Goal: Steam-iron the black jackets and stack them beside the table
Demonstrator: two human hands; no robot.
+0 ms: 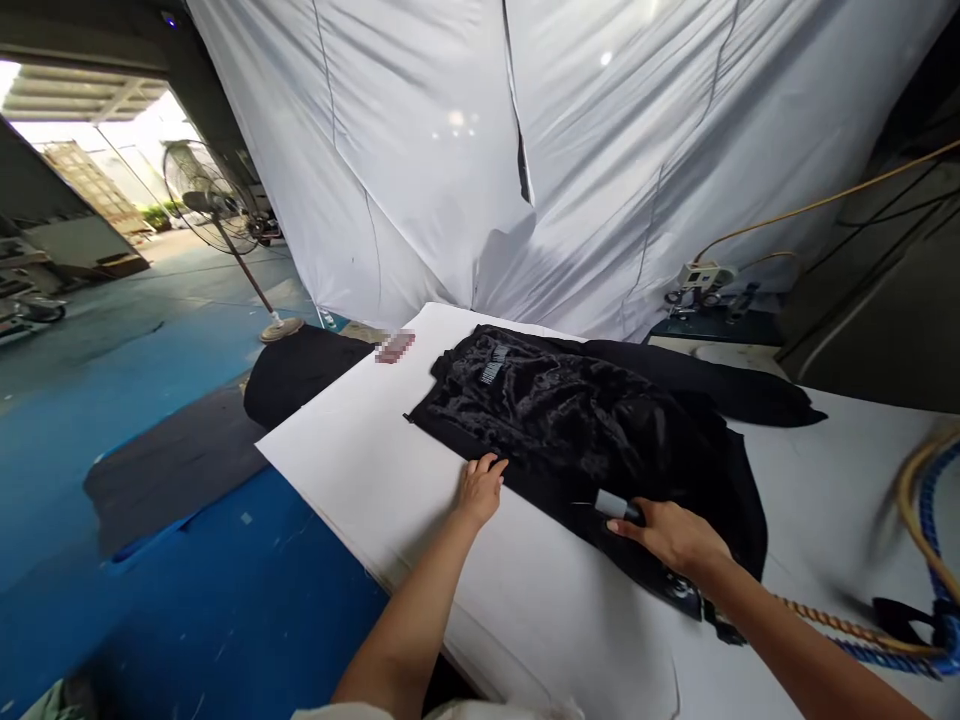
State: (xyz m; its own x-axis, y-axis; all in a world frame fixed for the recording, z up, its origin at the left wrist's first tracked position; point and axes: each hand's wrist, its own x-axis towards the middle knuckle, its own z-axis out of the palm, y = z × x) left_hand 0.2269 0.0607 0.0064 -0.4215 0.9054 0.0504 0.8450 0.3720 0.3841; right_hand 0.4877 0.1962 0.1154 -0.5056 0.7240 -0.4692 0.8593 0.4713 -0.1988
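A black jacket (540, 400) with a shiny, crumpled surface and grey lettering near its far-left end lies on the white tabletop. One of its sleeves (690, 380) stretches along the far side. My left hand (482, 490) is at the garment's near edge, its fingers curled onto the fabric. In my right hand (675, 532) is a small hand tool (613, 503) with a grey body, a dark handle and a thin tip pointing left. It is held over the near part of the jacket; whether the tip touches the cloth I cannot tell.
The white table (337, 450) has a blurred reddish item (395, 347) at its far-left edge. At right lie coiled tan and blue hoses (930, 540). A white sheet (420, 150) hangs behind. Dark fabric (307, 370) and a standing fan (217, 220) are at left.
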